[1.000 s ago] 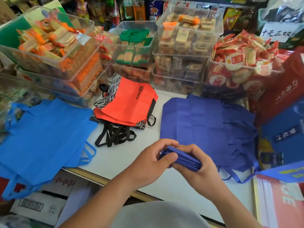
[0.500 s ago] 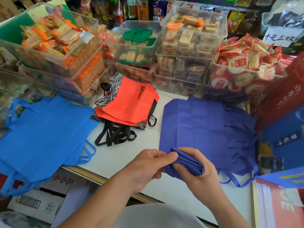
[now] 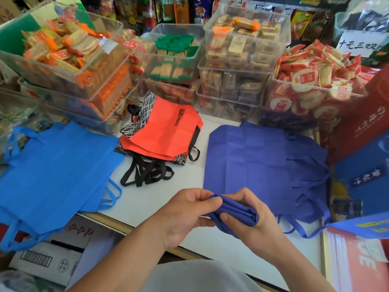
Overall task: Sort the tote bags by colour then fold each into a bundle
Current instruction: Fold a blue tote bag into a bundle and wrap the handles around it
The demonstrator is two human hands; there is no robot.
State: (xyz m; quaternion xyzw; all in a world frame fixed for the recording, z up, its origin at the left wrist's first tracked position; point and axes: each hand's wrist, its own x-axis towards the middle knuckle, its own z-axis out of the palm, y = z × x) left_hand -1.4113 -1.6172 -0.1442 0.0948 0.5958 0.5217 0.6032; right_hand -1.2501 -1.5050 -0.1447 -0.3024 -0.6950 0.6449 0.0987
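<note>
Navy fabric: one folded bundle (image 3: 236, 212), gripped by two hands, left hand (image 3: 185, 216) and right hand (image 3: 261, 228), fingers curled round it, over the white table (image 3: 189, 177). Three piles lie beyond: navy totes (image 3: 252, 157) just behind, orange totes (image 3: 164, 131) centre, light-blue totes (image 3: 56, 165) left.
</note>
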